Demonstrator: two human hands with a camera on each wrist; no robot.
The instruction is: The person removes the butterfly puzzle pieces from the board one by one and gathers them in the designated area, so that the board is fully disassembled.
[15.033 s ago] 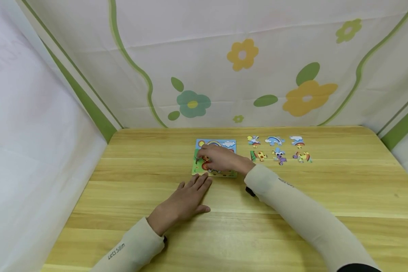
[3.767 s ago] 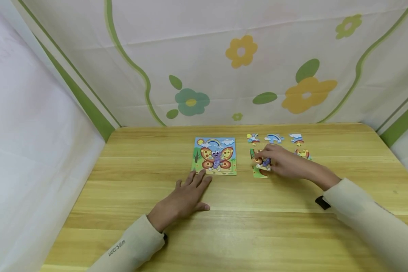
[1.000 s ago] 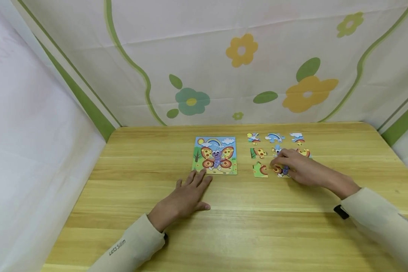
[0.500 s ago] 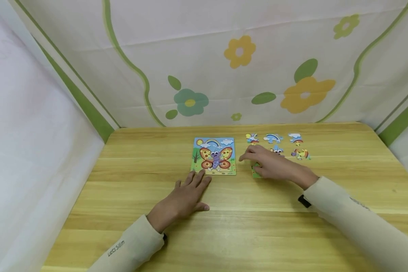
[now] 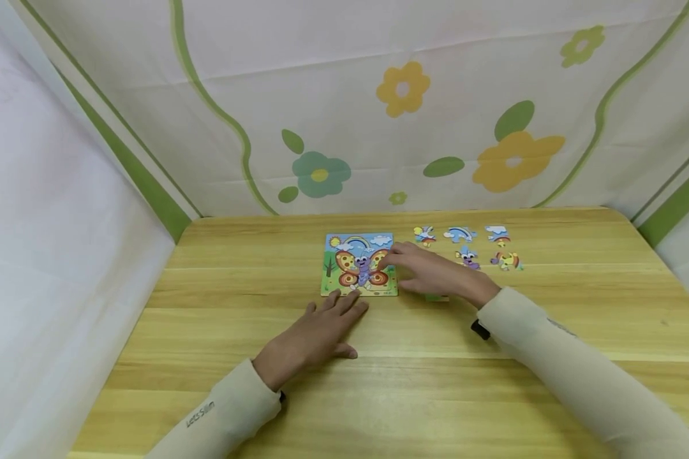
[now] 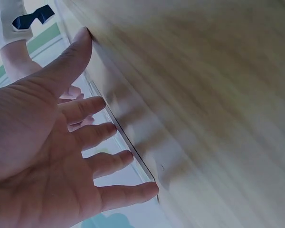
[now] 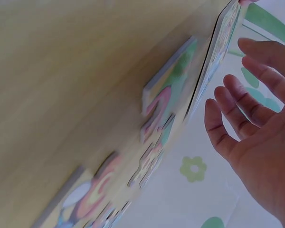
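A butterfly puzzle board (image 5: 358, 242) lies flat on the table. My left hand (image 5: 316, 335) rests on the wood with fingers spread, its fingertips right at the board's near edge. My right hand (image 5: 433, 273) hovers at the board's right side, fingers loosely bent; in the right wrist view nothing is between them. Right of the board lie loose puzzle pieces: a rainbow piece (image 5: 460, 234), a cloud piece (image 5: 497, 231) and a purple butterfly-head piece (image 5: 467, 257) among them. A green corner piece (image 7: 183, 64) and a swirl-patterned piece (image 7: 96, 190) are mostly hidden under my right arm in the head view.
A sun piece (image 5: 424, 236) and a yellow-red wing piece (image 5: 507, 260) complete the visible loose ones. Behind the table's far edge hangs a white curtain (image 5: 344, 95) printed with flowers; another sheet (image 5: 63, 255) closes the left side.
Pieces have been added in a front row at the right. The right hand set down a swirl-patterned piece there, let go and moved left to the board. The left hand shifted slightly right.
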